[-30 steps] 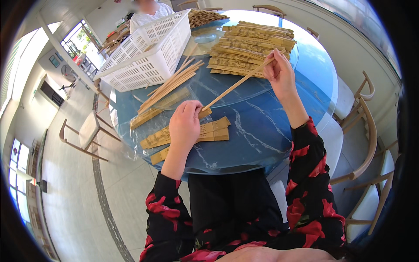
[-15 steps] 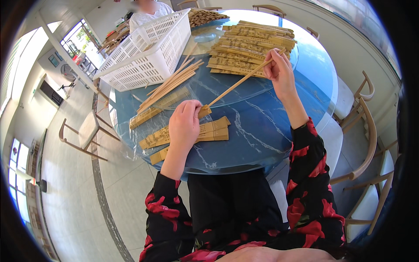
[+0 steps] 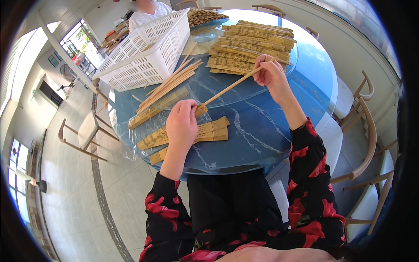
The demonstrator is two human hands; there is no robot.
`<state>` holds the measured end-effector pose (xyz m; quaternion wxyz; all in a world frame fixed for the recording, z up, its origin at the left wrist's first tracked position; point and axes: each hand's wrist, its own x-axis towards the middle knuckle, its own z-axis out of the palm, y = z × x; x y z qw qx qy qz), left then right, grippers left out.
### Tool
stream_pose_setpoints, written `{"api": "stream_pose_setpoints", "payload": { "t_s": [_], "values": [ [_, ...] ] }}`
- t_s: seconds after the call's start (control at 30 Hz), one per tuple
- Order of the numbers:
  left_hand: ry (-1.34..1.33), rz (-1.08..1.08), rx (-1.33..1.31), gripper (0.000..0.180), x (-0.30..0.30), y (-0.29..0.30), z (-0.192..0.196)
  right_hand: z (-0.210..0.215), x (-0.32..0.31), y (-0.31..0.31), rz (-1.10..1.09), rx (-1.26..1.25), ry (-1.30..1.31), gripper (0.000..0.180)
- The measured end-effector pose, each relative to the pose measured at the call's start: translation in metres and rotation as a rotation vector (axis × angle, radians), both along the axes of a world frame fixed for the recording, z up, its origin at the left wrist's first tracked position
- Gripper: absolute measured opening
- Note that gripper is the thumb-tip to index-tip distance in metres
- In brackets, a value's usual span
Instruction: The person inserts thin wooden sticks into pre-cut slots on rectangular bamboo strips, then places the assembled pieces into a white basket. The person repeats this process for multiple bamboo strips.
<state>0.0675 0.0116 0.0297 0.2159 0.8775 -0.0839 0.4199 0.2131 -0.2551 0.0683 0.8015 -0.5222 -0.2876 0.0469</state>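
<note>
My left hand (image 3: 181, 124) is closed around a gold paper chopstick sleeve (image 3: 201, 110), whose mouth shows past the fingertips. Wooden chopsticks (image 3: 231, 87) run slantwise from that mouth up to my right hand (image 3: 270, 77), which pinches them close to their upper end. Whether it is one stick or a pair I cannot tell. Beneath my left hand, several flat gold sleeves (image 3: 213, 131) lie fanned on the blue table, partly hidden by the hand and wrist. Another gold sleeve (image 3: 146, 118) lies left of it, by clear plastic film (image 3: 131, 142).
Loose wooden chopsticks (image 3: 172, 83) lie beside a white slatted basket (image 3: 152, 65). Beyond my right hand is a broad pile of gold sleeves (image 3: 253, 43). A second pile (image 3: 205, 17) sits farther back. One person (image 3: 150, 13) is across the table; wooden chairs (image 3: 364, 139) surround it.
My right hand has come left and slightly down toward my left hand. Less of the chopsticks shows outside the sleeve now. The left hand has shifted only slightly.
</note>
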Motion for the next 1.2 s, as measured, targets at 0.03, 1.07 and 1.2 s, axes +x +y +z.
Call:
{"api": "stream_pose_setpoints", "payload": {
  "t_s": [0.03,1.07,1.2],
  "values": [
    [-0.015,0.021,0.003,0.004,0.000,0.001,0.000,-0.002,0.001,0.002,0.030,-0.020,0.001,0.017],
    [-0.175,0.051,-0.022,0.004,-0.003,-0.002,0.004,-0.029,-0.025,0.038,0.670,0.041,0.231,0.032],
    [-0.144,0.008,0.033,0.011,-0.004,-0.007,0.004,-0.031,-0.035,0.046,0.697,-0.095,0.246,0.034]
  ]
}}
